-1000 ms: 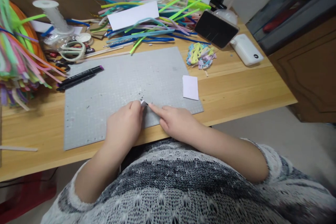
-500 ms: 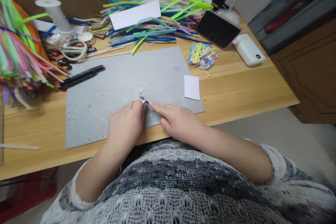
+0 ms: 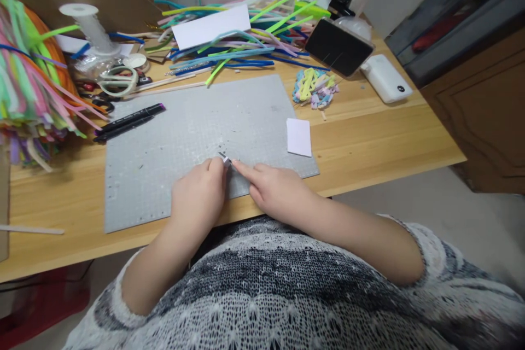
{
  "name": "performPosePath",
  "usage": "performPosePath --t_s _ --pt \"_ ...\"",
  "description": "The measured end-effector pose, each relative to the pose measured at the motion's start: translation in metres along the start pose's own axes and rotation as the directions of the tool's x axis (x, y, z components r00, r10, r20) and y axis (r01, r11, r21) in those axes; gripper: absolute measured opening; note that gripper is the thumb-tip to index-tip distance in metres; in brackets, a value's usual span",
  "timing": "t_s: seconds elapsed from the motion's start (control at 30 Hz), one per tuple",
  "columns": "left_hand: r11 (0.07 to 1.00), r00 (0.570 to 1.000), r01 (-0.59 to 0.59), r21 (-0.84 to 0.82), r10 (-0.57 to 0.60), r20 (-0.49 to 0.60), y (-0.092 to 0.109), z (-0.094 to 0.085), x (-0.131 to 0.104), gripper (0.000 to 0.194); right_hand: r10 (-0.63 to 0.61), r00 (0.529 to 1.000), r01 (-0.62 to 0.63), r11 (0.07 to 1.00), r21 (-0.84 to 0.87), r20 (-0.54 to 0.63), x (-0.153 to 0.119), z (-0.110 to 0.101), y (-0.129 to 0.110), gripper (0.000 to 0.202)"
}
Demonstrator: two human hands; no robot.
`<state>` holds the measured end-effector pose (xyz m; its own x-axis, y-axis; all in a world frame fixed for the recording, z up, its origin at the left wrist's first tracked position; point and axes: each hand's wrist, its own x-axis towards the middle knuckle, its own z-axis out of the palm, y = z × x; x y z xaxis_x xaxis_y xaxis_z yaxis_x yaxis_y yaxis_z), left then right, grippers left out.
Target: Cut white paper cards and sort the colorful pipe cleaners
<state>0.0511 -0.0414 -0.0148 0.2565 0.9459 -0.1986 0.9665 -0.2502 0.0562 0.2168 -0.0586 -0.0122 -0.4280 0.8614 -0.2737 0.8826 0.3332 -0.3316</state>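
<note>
Close to the mat's front edge, my left hand (image 3: 198,191) is closed on a small white piece of paper or card (image 3: 226,161), most of it hidden by the fingers. My right hand (image 3: 279,187) grips a craft knife (image 3: 222,154) from the right. Its index finger lies stretched along the knife, whose thin dark blade points up and left past the white piece. The palm hides the knife's handle. Both hands rest low over the grey cutting mat (image 3: 197,120), fingertips almost touching. A white paper rectangle (image 3: 299,137) lies at the mat's right edge.
Black markers (image 3: 131,120) lie on the mat's upper left, with scissors (image 3: 118,82) behind. Bundled pipe cleaners (image 3: 36,76) stand left; loose ones (image 3: 241,54) spread along the back. A phone (image 3: 339,46), a white power bank (image 3: 386,79) and pastel trimmings (image 3: 314,87) are at right.
The knife blade shows less beyond my left fingertips than before, having slid slightly toward me. The hands otherwise keep their places; the whole view has shifted a little.
</note>
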Motion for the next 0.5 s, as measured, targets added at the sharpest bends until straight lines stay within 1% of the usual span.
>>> performPosePath --t_s 0.27,0.5 --pt "0.997 0.999 -0.024 0.080 0.027 -0.035 0.0002 0.0006 0.0001 0.031 0.008 1.000 -0.008 0.998 -0.054 0.005 -0.0001 0.0012 -0.0025 0.056" --pt "0.998 1.000 -0.007 0.060 0.007 0.003 -0.0016 -0.0014 0.0014 0.033 0.022 0.999 -0.019 0.996 -0.084 0.025 -0.0009 0.0058 -0.0013 0.057"
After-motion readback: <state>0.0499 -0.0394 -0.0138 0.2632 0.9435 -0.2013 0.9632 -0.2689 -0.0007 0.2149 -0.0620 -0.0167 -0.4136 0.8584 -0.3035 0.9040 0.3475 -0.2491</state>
